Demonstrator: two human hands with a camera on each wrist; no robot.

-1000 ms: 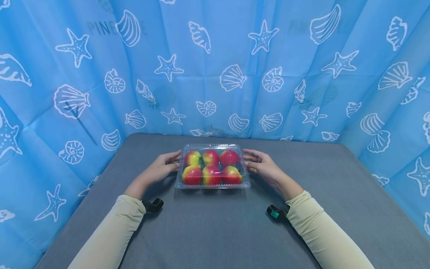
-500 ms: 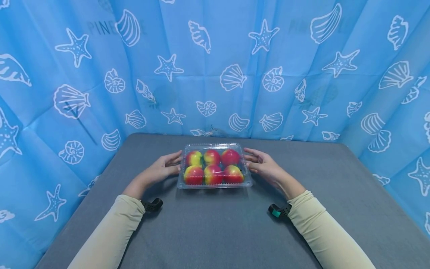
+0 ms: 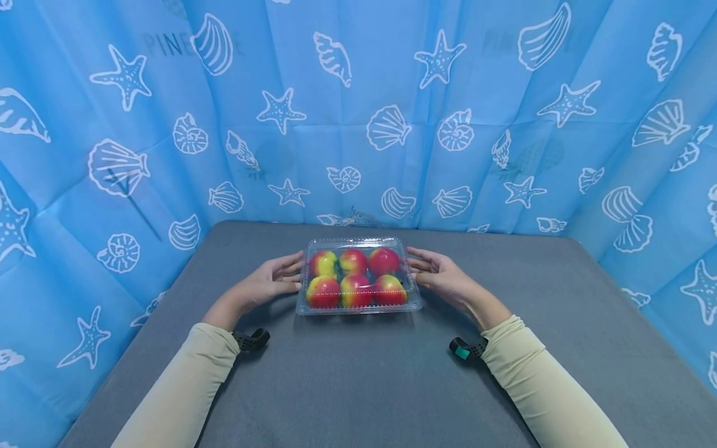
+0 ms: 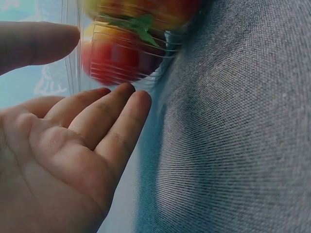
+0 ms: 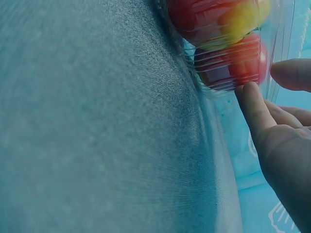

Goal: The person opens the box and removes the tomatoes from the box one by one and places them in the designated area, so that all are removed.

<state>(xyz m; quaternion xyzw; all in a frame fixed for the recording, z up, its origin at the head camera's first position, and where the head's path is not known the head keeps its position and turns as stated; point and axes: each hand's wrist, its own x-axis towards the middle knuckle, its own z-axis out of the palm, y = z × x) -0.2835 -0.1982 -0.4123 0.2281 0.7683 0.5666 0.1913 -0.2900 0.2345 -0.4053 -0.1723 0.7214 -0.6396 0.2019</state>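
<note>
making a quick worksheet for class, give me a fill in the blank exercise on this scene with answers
A clear plastic container between the left hand and right hand holds ____ red-and-yellow fruits.
They form ____ rows of three.
The wristband showing green is on the person's ____ side.

Missing words: six; two; right

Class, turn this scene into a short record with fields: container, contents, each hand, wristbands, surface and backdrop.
Container: clear plastic box, lid down
Contents: six red-and-yellow fruits, two rows of three
Left hand: at the box's left side, fingers extended
Right hand: at its right side, fingers extended
Wristbands: black, one per wrist
Surface: grey table
Backdrop: blue curtain, white shells and starfish
</note>
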